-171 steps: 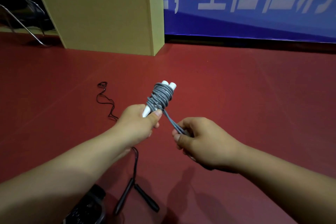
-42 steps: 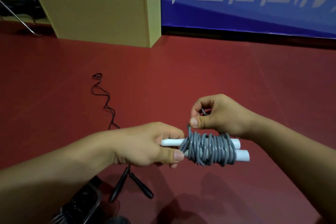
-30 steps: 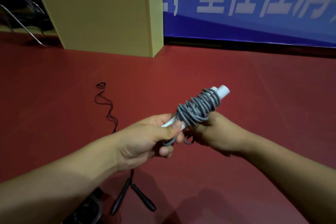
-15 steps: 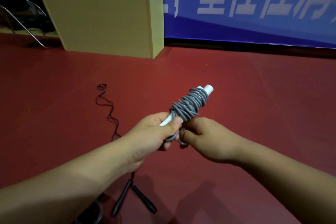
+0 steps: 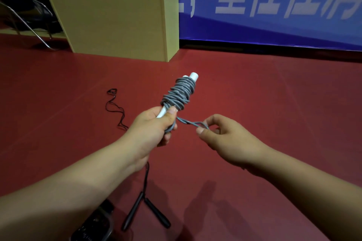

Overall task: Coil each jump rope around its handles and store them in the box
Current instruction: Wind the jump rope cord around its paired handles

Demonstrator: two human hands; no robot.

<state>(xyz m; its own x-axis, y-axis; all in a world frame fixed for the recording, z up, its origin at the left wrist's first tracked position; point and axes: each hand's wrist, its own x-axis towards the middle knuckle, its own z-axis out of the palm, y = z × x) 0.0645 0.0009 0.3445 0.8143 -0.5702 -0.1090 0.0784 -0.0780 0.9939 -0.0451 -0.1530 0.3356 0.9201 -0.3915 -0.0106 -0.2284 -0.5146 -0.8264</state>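
My left hand (image 5: 154, 126) grips the lower ends of two white handles, held together and pointing up and away. A grey jump rope (image 5: 179, 93) is coiled thickly around them. A short loop of that grey rope runs out to the right, pinched between thumb and fingers of my right hand (image 5: 221, 137). A black jump rope (image 5: 115, 108) lies uncoiled on the red floor, its two black handles (image 5: 145, 213) near my left forearm. The tan wooden box (image 5: 117, 19) stands at the back left.
A blue banner (image 5: 274, 6) with white characters runs along the back wall. A metal chair frame (image 5: 25, 23) stands left of the box. A dark object (image 5: 94, 225) lies at the bottom edge under my left arm.
My right hand has pulled away to the right, drawing a short loop of grey rope out from the base of the coil. The handles now point more steeply upward.
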